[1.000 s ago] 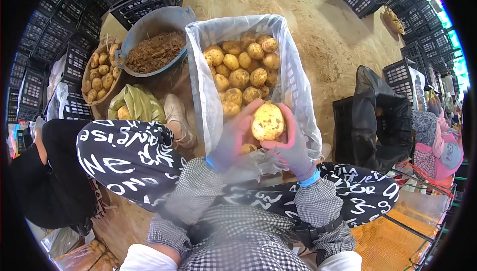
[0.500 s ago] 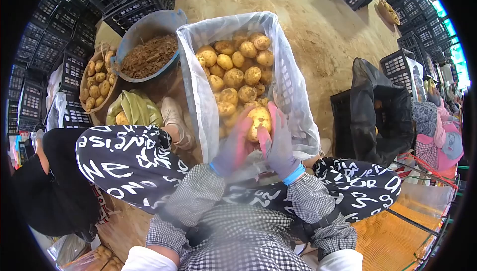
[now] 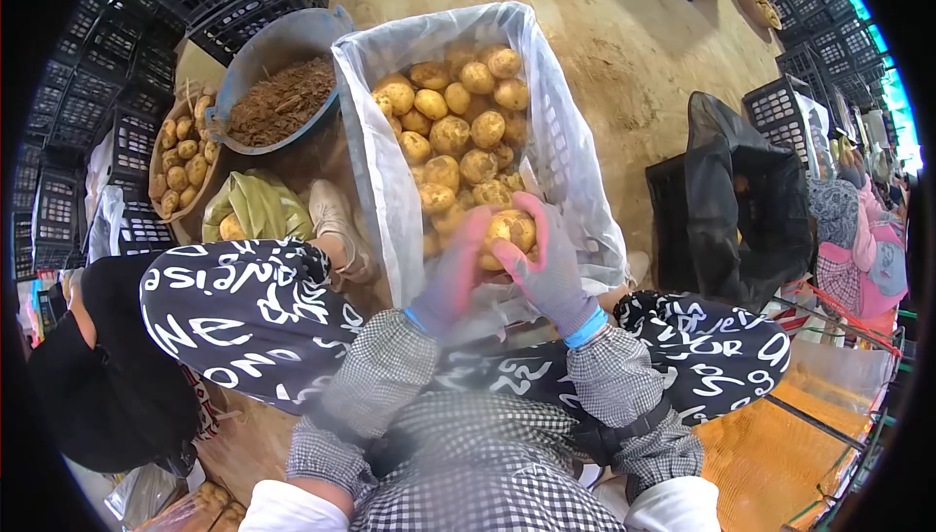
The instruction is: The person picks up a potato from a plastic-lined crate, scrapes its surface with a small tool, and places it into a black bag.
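Note:
A yellow potato [image 3: 514, 229] with brown dirt marks is held over the near end of a crate lined with translucent white plastic [image 3: 577, 157]. My right hand [image 3: 554, 264], in a grey and pink glove, grips it from the right, thumb across its front. My left hand [image 3: 454, 267], gloved alike and slightly blurred, closes against its left side; some of its fingertips are hidden. Beneath and beyond my hands, several loose potatoes [image 3: 450, 135] fill the crate.
To the left stand a blue tub [image 3: 234, 64] of brown debris, a basket of potatoes [image 3: 156, 176] and a green sack [image 3: 263, 202]. A black-lined crate [image 3: 697, 181] stands right. Stacked black crates [image 3: 249, 5] line the sides. A person in pink [image 3: 868, 239] is far right.
The potato has turned between my hands, and my right thumb now lies across its front. The view has shifted slightly, so the crate appears a little higher.

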`<state>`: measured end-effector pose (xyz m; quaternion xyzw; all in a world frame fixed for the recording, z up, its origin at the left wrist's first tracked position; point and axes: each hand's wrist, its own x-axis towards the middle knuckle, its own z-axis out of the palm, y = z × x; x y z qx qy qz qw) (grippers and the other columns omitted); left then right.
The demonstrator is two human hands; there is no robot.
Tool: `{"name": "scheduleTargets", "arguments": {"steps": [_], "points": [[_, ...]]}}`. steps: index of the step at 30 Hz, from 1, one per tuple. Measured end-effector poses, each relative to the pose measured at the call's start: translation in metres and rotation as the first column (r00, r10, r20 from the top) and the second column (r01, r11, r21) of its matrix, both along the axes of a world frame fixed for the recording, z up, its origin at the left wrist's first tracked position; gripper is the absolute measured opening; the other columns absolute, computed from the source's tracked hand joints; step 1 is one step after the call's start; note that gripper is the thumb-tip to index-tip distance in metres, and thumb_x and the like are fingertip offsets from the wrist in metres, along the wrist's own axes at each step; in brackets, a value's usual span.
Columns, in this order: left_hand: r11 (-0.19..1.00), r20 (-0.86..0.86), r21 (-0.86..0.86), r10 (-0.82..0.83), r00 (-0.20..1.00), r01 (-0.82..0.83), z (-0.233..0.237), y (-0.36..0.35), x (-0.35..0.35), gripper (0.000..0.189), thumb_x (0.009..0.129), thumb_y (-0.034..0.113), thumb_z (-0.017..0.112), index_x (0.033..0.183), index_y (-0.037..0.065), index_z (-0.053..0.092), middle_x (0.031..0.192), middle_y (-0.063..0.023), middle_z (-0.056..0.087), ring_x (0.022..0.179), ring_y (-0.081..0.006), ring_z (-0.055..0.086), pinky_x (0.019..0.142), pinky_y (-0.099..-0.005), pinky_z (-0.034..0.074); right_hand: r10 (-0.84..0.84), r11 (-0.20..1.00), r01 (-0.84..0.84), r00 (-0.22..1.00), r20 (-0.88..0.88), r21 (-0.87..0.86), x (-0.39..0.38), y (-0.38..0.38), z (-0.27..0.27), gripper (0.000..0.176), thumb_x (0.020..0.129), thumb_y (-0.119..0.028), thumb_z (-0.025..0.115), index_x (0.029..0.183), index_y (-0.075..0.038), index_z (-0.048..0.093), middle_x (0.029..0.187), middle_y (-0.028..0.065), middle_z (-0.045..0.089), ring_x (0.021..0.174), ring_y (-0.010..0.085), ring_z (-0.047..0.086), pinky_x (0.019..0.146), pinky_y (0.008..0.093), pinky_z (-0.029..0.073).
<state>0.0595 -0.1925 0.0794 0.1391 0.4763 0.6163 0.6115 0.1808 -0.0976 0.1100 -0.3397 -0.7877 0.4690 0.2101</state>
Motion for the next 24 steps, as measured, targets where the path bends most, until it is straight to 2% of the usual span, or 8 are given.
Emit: {"name": "scheduleTargets", "arguments": {"steps": [3,5,7,10,13,16,21,24], "points": [[0.995,-0.442,0.098,0.018,0.897,0.028,-0.028,-0.005,0.003,0.061,0.102,0.057,0.037,0.143,0.013,0.042,0.13,-0.0055,0.055,0.113,-0.0183,0.061,0.077,-0.0362,0.06,-0.014,1.0,0.014,1.0,0.022,0.017,0.001,-0.002,-0.01,0.061,0.085,-0.027,0.071,0.136,0.0,0.049,0.13,0.022,0.055,0.122,0.0353,0.054,0.101,0.041,0.045],[0.998,-0.389,0.056,0.013,0.921,0.009,-0.038,-0.009,0.006,0.06,0.102,0.056,0.037,0.142,0.012,0.043,0.13,-0.0062,0.055,0.111,-0.0183,0.062,0.076,-0.0358,0.06,-0.022,0.997,0.021,1.0,0.021,0.068,0.001,-0.003,-0.018,0.051,0.09,-0.025,0.065,0.132,0.0,0.051,0.124,0.021,0.058,0.116,0.0347,0.056,0.098,0.0403,0.046],[0.996,0.06,-0.09,0.028,0.998,-0.023,-0.008,-0.005,0.009,0.059,0.102,0.055,0.037,0.141,0.011,0.043,0.129,-0.0069,0.055,0.108,-0.0188,0.063,0.076,-0.0357,0.06,-0.027,0.982,0.021,0.999,0.029,0.187,0.002,-0.004,-0.022,0.036,0.098,-0.022,0.054,0.126,0.0,0.055,0.113,0.0186,0.061,0.105,0.0322,0.06,0.092,0.0376,0.047],[0.999,0.314,-0.037,0.024,0.949,-0.013,0.018,-0.001,0.001,0.043,0.104,0.041,0.041,0.126,0.007,0.054,0.117,-0.0053,0.061,0.089,-0.0132,0.063,0.067,-0.0255,0.052,0.0,0.969,-0.019,0.997,0.079,0.245,0.006,0.008,-0.011,0.034,0.1,-0.023,0.051,0.125,-0.001,0.055,0.113,0.0183,0.062,0.103,0.0317,0.062,0.091,0.0366,0.047],[0.996,0.288,-0.03,0.086,0.954,-0.081,0.02,0.007,0.001,0.04,0.105,0.033,0.039,0.129,0.004,0.053,0.122,-0.008,0.059,0.1,-0.0167,0.062,0.076,-0.0285,0.053,-0.042,0.99,0.042,0.999,-0.001,0.138,0.005,0.013,-0.015,0.038,0.098,-0.027,0.053,0.125,0.0,0.055,0.112,0.0198,0.063,0.104,0.0318,0.062,0.091,0.0369,0.047],[0.994,-0.26,0.104,0.06,0.964,-0.034,-0.038,0.002,0.003,0.051,0.103,0.046,0.038,0.138,0.01,0.046,0.125,-0.0084,0.056,0.101,-0.0184,0.064,0.075,-0.0317,0.058,-0.098,0.954,0.111,0.993,0.059,-0.28,-0.005,0.002,0.011,0.06,0.089,-0.039,0.068,0.129,0.004,0.054,0.121,0.0238,0.061,0.113,0.0364,0.059,0.098,0.0422,0.045],[0.992,-0.688,0.117,0.052,0.724,0.04,-0.037,-0.005,0.006,0.053,0.103,0.049,0.037,0.14,0.013,0.046,0.126,-0.009,0.056,0.101,-0.018,0.064,0.071,-0.0302,0.058,-0.076,0.991,0.086,0.992,0.102,-0.098,0.005,-0.001,-0.031,0.058,0.092,-0.037,0.064,0.131,0.004,0.053,0.124,0.0234,0.06,0.114,0.0353,0.059,0.098,0.0422,0.046],[0.999,-0.164,0.019,0.053,0.985,-0.05,0.009,0.003,0.003,0.049,0.104,0.043,0.037,0.134,0.007,0.05,0.12,-0.0109,0.06,0.1,-0.0216,0.064,0.079,-0.0315,0.056,-0.058,0.995,0.044,0.986,0.158,0.093,0.012,0.009,-0.023,0.046,0.096,-0.033,0.058,0.124,0.003,0.055,0.111,0.0198,0.064,0.103,0.0301,0.062,0.092,0.0373,0.047]]}}
